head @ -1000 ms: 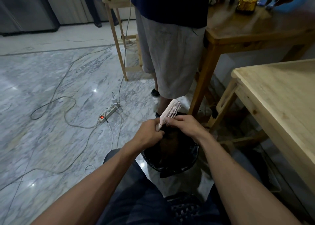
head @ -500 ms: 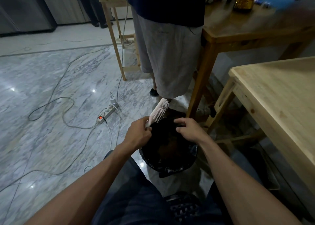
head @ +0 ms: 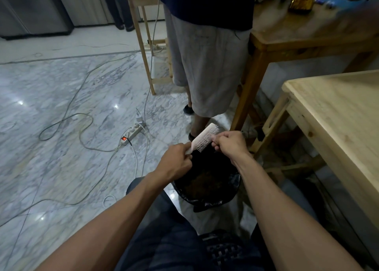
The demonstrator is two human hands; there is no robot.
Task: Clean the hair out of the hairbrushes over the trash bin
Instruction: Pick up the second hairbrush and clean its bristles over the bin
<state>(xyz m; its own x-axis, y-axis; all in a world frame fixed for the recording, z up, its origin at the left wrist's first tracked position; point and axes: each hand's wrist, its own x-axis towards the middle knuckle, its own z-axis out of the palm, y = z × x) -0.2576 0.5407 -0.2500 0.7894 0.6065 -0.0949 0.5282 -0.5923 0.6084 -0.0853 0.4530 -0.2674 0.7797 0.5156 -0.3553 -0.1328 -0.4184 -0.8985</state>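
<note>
Left hand (head: 176,161) grip closed on pink hairbrush (head: 203,138) handle, over black-lined trash bin (head: 207,185). Right hand (head: 229,144) grip pinching at the bristles.

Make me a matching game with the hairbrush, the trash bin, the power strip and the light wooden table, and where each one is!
Things:
1. hairbrush
2. trash bin
3. power strip
4. light wooden table

Places:
A. on the marble floor, with cables plugged in
B. at the right edge of the view
C. held up in the left hand, the right hand at its bristles
D. on the floor under both hands

Pairs: 1-C, 2-D, 3-A, 4-B
</note>
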